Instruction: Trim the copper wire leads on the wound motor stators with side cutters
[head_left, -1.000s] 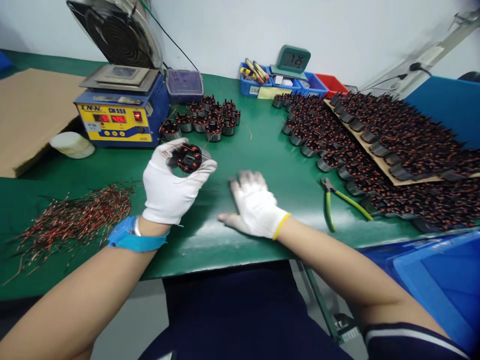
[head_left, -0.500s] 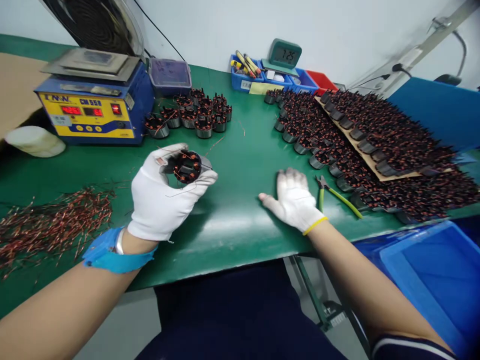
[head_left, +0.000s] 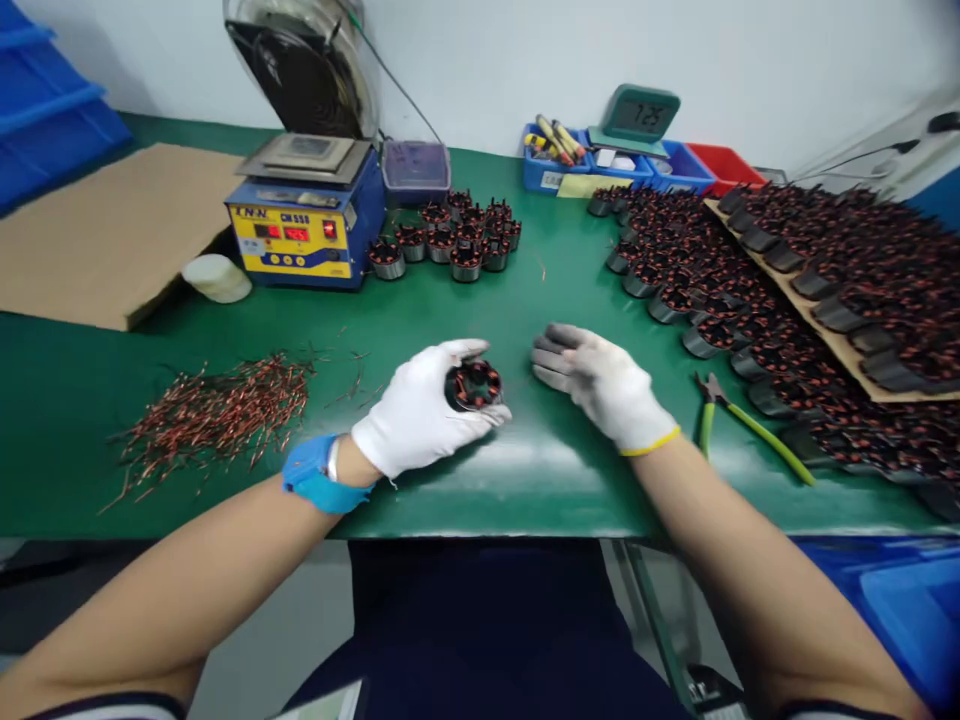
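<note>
My left hand [head_left: 427, 410], in a white glove with a blue band at the wrist, is closed around a wire-wound motor stator [head_left: 474, 385]. The stator's copper coils and dark top face up, just over the green table. To its right, apart from it, my gloved right hand [head_left: 604, 385] is stretched out palm inward with nothing in it; its fingertips are greyish. Green-handled cutting pliers [head_left: 757, 430] lie with jaws parted to the right of that hand. A loose heap of copper wire offcuts [head_left: 225, 410] lies left of my left hand.
A small group of stators [head_left: 465, 262] stands beside the blue-yellow soldering unit [head_left: 296, 235]. Many more stators [head_left: 705, 335] fill the right side, some on a board [head_left: 795, 310]. Tool bins [head_left: 551, 177] and a clock [head_left: 641, 113] line the wall. Cardboard [head_left: 112, 250] lies left.
My left hand has brought the stator lower and closer to my right hand, turning it upright. My right hand has lifted and turned inward toward it. The camera view has swung left.
</note>
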